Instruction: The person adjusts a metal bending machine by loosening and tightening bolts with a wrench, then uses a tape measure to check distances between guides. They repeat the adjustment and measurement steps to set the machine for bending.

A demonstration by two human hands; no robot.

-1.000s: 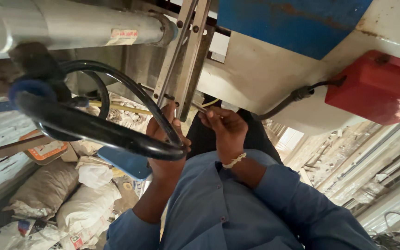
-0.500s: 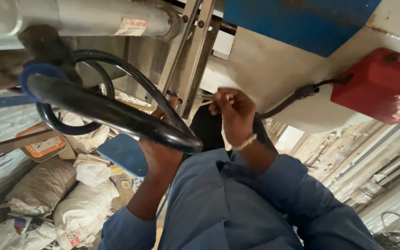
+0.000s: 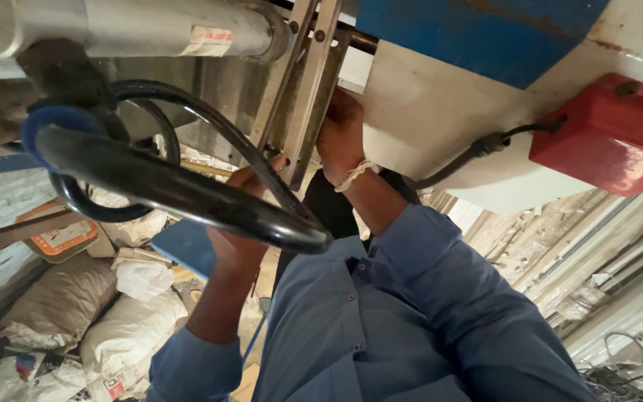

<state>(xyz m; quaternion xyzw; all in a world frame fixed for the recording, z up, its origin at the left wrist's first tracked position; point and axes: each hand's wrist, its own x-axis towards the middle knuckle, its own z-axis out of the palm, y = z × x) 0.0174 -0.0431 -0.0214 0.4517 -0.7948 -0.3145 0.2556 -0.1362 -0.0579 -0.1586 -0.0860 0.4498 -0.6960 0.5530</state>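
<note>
While the view tilts upward under the machinery, both hands are raised at a slanted metal frame [image 3: 303,89], a pair of grey angle bars with bolt heads running from the top centre down to the middle. The right hand [image 3: 340,134] is up against the right side of that frame, fingers curled onto the bar's edge, with a pale thread band around the wrist just below. Whether it pinches anything small there, I cannot tell. The left hand [image 3: 240,216] sits lower, on the left side of the frame's bottom end, fingers bent and closed near the bar, and a thick black hose [image 3: 180,193] crosses right in front of its palm, so what it grips is hidden. That hose loops round from a blue collar [image 3: 50,123] at the left, beneath a big silver cylinder [image 3: 135,26] along the top edge. Blue shirt sleeves [image 3: 440,298] fill the lower middle. To the right, a red box [image 3: 608,134] hangs under a cream panel [image 3: 426,104], with a black cable [image 3: 485,145] running out of it along the panel. Above, a blue painted panel [image 3: 478,30]. Down at the left, stuffed sacks [image 3: 61,305] lie heaped, with an orange-framed scale [image 3: 61,238] just above them.
</note>
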